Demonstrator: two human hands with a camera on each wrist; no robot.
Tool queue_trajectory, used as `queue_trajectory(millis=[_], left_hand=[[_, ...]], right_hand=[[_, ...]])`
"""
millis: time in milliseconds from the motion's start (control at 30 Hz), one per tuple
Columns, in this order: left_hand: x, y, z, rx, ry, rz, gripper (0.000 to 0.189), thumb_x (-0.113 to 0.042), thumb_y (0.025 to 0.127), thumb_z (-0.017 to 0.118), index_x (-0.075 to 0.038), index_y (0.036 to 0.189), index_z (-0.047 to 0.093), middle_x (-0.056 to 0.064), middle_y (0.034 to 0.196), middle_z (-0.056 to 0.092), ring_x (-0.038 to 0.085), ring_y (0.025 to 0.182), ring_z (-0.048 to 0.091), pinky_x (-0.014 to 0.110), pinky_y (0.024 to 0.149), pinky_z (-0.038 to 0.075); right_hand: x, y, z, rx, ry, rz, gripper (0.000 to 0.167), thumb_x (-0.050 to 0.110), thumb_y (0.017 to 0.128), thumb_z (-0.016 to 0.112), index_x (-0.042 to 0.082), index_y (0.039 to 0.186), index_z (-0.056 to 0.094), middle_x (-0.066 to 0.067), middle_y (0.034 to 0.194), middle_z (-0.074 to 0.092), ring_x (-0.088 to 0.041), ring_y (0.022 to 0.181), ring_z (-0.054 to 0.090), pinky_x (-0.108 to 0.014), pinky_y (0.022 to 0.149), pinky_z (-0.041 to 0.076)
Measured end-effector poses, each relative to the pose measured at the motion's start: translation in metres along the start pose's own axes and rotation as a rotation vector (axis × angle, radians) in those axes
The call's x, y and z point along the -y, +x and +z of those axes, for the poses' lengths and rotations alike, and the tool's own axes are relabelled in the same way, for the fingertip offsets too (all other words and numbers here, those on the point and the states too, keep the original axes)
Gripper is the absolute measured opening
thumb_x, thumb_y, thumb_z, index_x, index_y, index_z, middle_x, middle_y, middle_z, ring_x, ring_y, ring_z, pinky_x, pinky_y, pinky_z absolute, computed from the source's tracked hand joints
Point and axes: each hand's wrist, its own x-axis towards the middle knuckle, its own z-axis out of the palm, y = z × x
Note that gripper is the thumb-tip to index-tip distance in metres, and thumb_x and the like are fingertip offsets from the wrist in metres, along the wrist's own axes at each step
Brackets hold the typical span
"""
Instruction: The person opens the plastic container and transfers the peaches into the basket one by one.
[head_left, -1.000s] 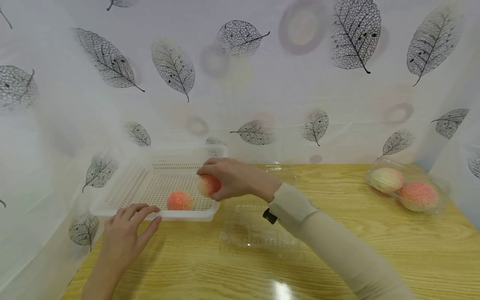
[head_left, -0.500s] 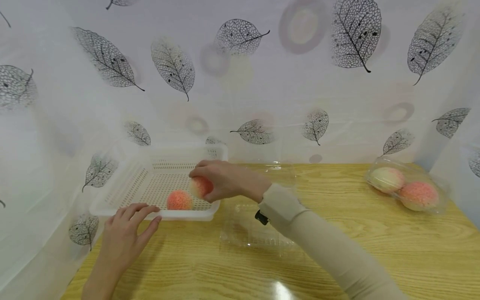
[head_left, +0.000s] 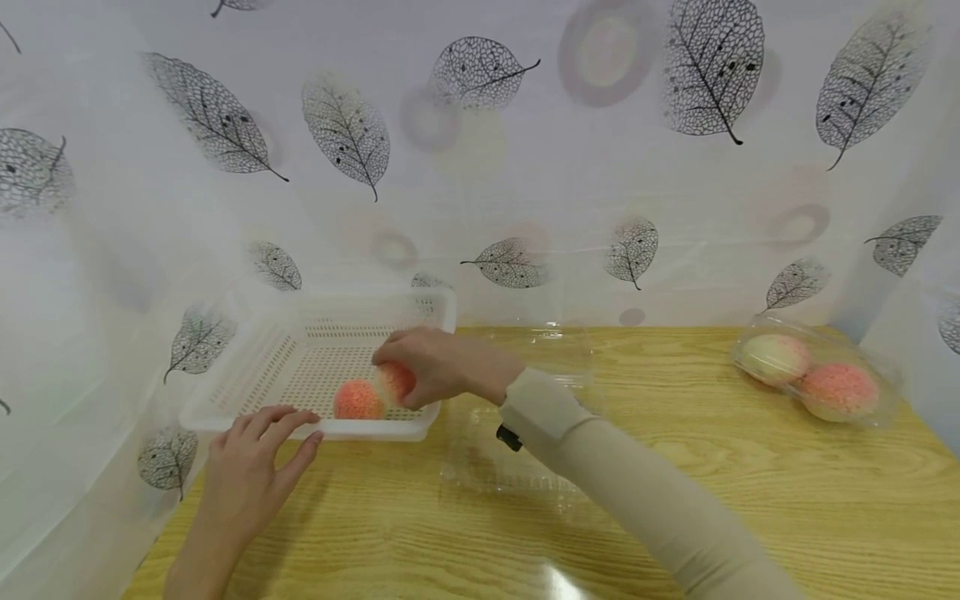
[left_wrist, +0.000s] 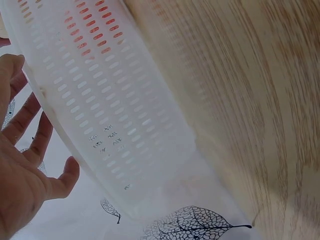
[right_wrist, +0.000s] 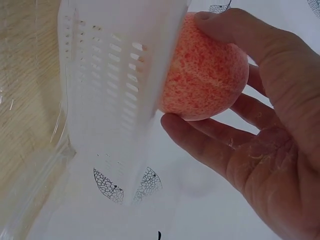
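My right hand [head_left: 427, 362] grips a pink and cream peach [head_left: 394, 382] inside the right part of a white plastic basket [head_left: 315, 429]. In the right wrist view thumb and fingers curl round the speckled peach [right_wrist: 205, 75], which shows above the basket's rim. Beside it in the basket lies another peach [head_left: 359, 401], the two overlapping in the head view. My left hand [head_left: 251, 467] rests its fingertips on the basket's near rim, at the left. The left wrist view shows loosely bent left fingers along the edge of the slotted basket wall [left_wrist: 100, 90].
A clear plastic clamshell box [head_left: 487, 475] stands right of the basket, partly behind the right forearm. Farther right, another clear box [head_left: 862, 412] holds two peaches [head_left: 837, 392]. A white leaf-patterned sheet [head_left: 525, 150] hangs behind and left of the wooden table [head_left: 675, 467].
The right hand has carried its peach left and slightly down, up to the one in the basket. The left hand and the boxes stay put.
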Motion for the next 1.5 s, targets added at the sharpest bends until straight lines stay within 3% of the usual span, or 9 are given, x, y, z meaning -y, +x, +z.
queue_trajectory(millis=[567,767,1033,1233,1500], left_hand=[[-0.001,0.001,0.003,0.002,0.004,0.004,0.032,-0.015,0.076,0.087,-0.019,0.105,0.077,0.007,0.106,0.072,0.037,0.096,0.064,0.07,0.075,0.045],[-0.001,0.002,0.003,0.008,0.002,-0.007,0.031,-0.015,0.076,0.087,-0.019,0.106,0.076,0.008,0.107,0.072,0.037,0.097,0.063,0.071,0.076,0.044],[-0.001,0.002,0.004,0.0,0.007,-0.001,0.031,-0.015,0.075,0.087,-0.018,0.105,0.077,0.009,0.105,0.072,0.038,0.096,0.064,0.071,0.074,0.045],[-0.001,0.001,0.003,-0.002,0.024,-0.011,0.03,-0.017,0.076,0.087,-0.018,0.104,0.077,0.009,0.105,0.072,0.038,0.096,0.064,0.07,0.075,0.045],[0.0,-0.001,0.002,-0.005,0.009,-0.018,0.03,-0.016,0.076,0.087,-0.018,0.104,0.077,0.009,0.105,0.072,0.037,0.096,0.063,0.07,0.076,0.044]], right_hand=[[-0.001,0.012,0.016,0.067,-0.079,0.045,0.055,0.019,0.087,0.079,0.012,0.139,0.063,-0.004,0.139,0.065,-0.019,0.128,0.06,-0.03,0.108,0.047],[-0.003,0.018,0.023,0.078,-0.085,0.049,0.047,0.016,0.088,0.077,0.011,0.134,0.066,-0.003,0.131,0.068,-0.018,0.117,0.063,-0.029,0.098,0.05],[-0.007,0.025,0.034,0.103,-0.077,0.06,0.04,0.015,0.091,0.074,0.011,0.13,0.067,-0.001,0.129,0.07,-0.016,0.113,0.063,-0.029,0.103,0.047],[-0.007,0.027,0.036,0.102,-0.069,0.052,0.037,0.011,0.089,0.075,0.01,0.126,0.069,-0.001,0.12,0.071,-0.014,0.099,0.06,-0.024,0.091,0.048],[-0.004,0.033,0.041,0.126,-0.046,0.116,0.043,0.01,0.088,0.076,0.012,0.13,0.069,-0.001,0.132,0.069,-0.015,0.111,0.063,-0.023,0.094,0.05]])
